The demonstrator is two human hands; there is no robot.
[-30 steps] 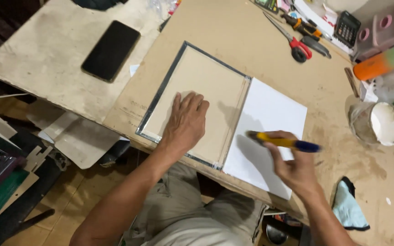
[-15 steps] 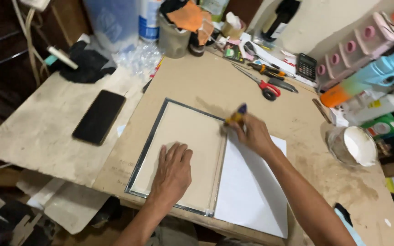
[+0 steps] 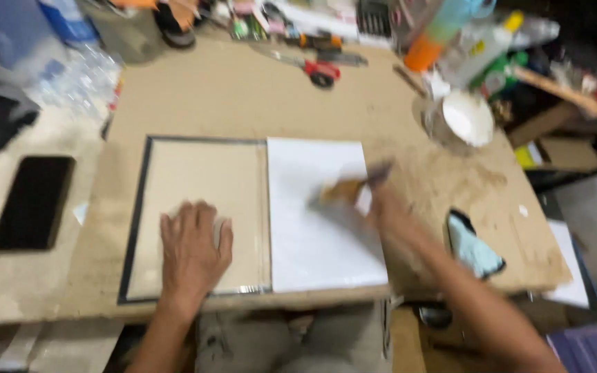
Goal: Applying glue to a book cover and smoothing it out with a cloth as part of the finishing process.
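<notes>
My left hand [image 3: 193,250] lies flat, fingers spread, on the beige backing of a dark-edged picture frame [image 3: 198,214] on the worn wooden board. A white sheet [image 3: 316,235] lies against the frame's right side. My right hand [image 3: 385,211] is blurred by motion over the sheet's right edge and grips a yellow and blue utility knife [image 3: 348,188], its tip toward the left over the sheet.
A black phone [image 3: 34,202] lies on the left surface. A white lidded tub [image 3: 466,117], an orange and teal bottle [image 3: 437,33], red-handled scissors [image 3: 319,70] and several tools crowd the far edge. A light blue cloth [image 3: 475,249] lies right of the sheet.
The view has swung, so the frame now sits square. My right hand has come from the frame's far edge down over the white sheet with the knife. My left hand stays on the backing.
</notes>
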